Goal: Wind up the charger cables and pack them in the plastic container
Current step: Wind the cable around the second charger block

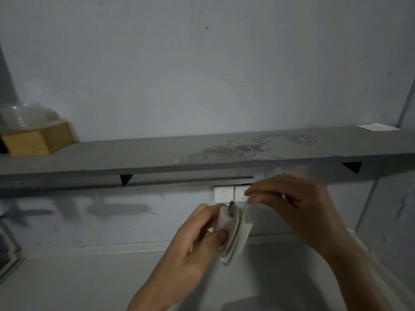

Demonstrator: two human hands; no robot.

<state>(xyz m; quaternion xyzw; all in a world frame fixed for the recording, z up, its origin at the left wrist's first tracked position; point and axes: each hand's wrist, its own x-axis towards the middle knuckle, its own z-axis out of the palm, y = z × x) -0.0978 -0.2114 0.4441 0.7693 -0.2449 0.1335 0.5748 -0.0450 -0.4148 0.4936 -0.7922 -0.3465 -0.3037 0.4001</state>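
Note:
My left hand (197,239) grips a white charger block (235,234) with white cable wound around it; a dark plug tip sticks up at its top. Just right of it, my right hand (292,205) pinches the loose end of that white cable (246,204) above the block. A second pale cable (289,139) lies in loose loops on the grey shelf (112,160). A clear plastic container (27,118) stands blurred at the shelf's far left.
A wooden box (38,140) sits under the clear container. A white paper (378,127) lies at the shelf's right end. Two white wall sockets (232,194) are below the shelf, behind my hands. A pale counter (89,283) spreads below.

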